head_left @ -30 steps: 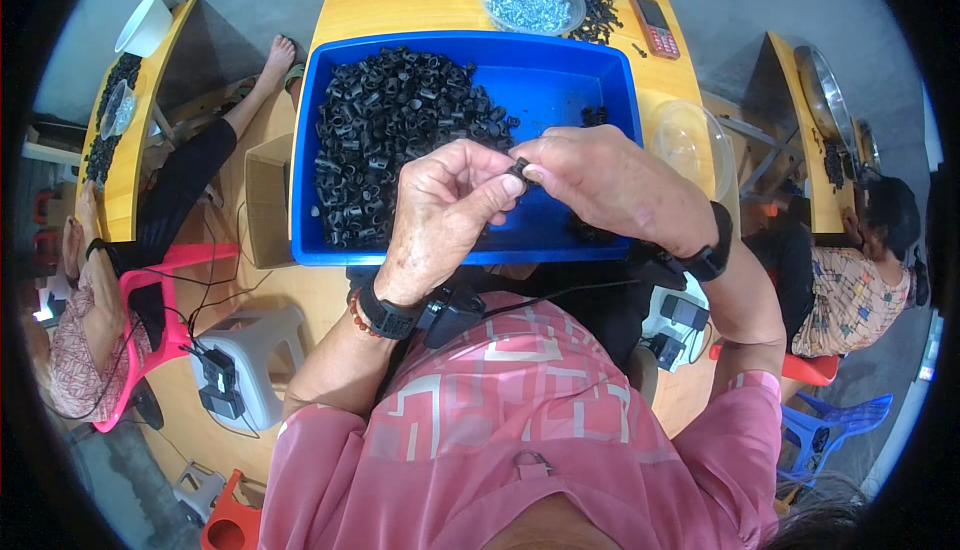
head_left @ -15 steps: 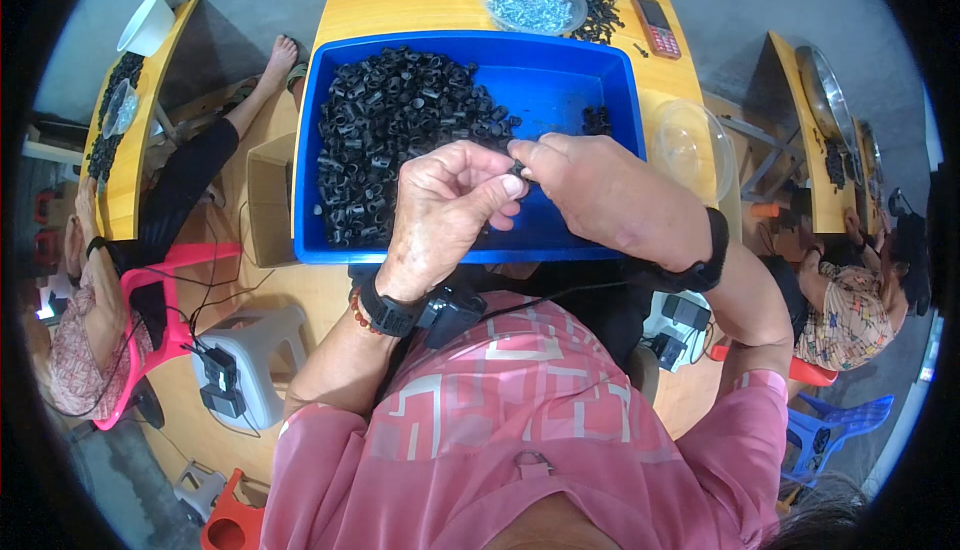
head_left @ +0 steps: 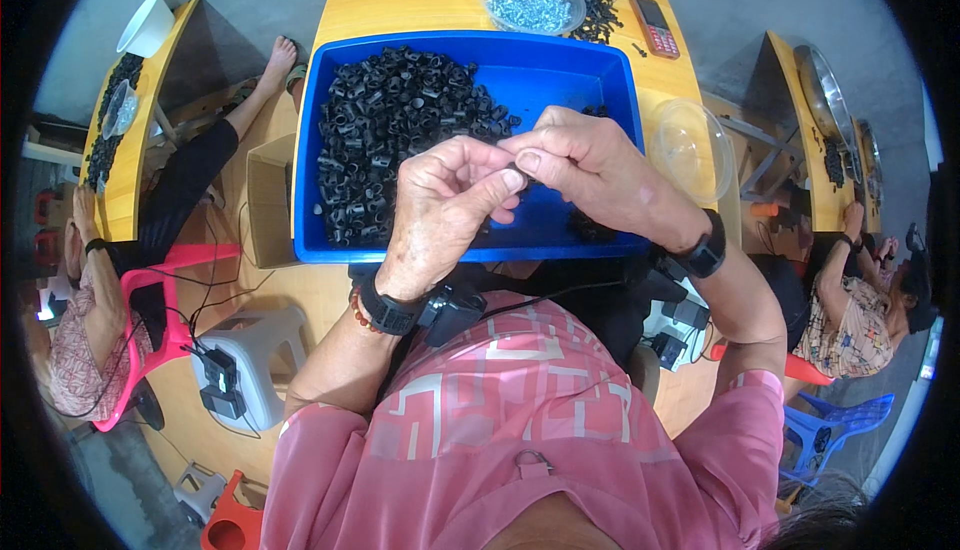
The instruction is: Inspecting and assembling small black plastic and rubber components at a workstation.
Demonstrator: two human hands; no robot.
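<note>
My left hand [head_left: 455, 200] and my right hand [head_left: 590, 170] meet over the front of a blue tray [head_left: 420, 253]. Between their fingertips they pinch a small black plastic part [head_left: 519, 176], mostly covered by the fingers. A heap of black ring-shaped plastic parts [head_left: 385, 130] fills the tray's left side. At the tray's right side lie a few more dark pieces, partly hidden behind my right hand and wrist.
Beyond the tray stands a clear bowl of small silvery screws [head_left: 533, 8], with black pieces [head_left: 597, 10] and a red phone [head_left: 655, 26] beside it. A clear plastic bowl [head_left: 692, 150] sits right of the tray. Co-workers sit at tables [head_left: 135, 175] on both sides.
My right hand has turned at the wrist, its back rolling outward and its thumb now showing on the part. My left hand stays nearly still. The right co-worker's arm has shifted.
</note>
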